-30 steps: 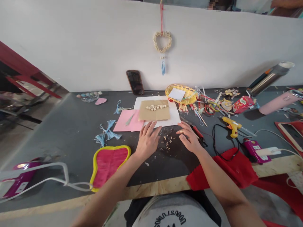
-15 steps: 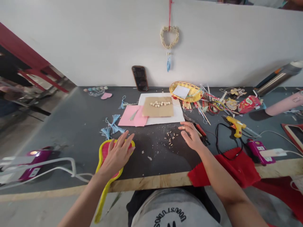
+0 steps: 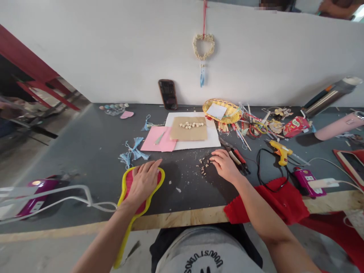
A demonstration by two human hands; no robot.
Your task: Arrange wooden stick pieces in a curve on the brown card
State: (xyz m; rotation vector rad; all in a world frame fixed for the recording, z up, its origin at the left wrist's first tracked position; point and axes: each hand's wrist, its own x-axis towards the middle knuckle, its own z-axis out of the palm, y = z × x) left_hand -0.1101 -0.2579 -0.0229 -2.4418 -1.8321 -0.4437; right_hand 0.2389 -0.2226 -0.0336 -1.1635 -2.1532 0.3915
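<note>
- Left hand (image 3: 143,181) laid over red fan (image 3: 129,182) with yellow edge, at the front part of the table (image 3: 93,151), fan handle pointing down past the table edge
- Fingers of this hand straight and quite close together, not clamped on anything visible; cannot tell if pressing or only resting
- Right hand (image 3: 226,166) just beside the scattered small bits (image 3: 203,167), fingers bent; cannot tell if holding one of them
- At the fan, probably better to keep the palm flat and the pressure light, so as not to bend the middle
- At the bits, probably better to move slowly, only with the finger ends, and to mind the red-handled tool (image 3: 239,156) close by
- Lettering on the shirt (image 3: 207,242), upside down in this view: likely "STUDIOS", with first letters uncertain
- Print on the red carton (image 3: 295,127), too small to read
- No readable brand on glue gun (image 3: 281,151), pink bottle (image 3: 339,125) or standing phone (image 3: 168,94)
</note>
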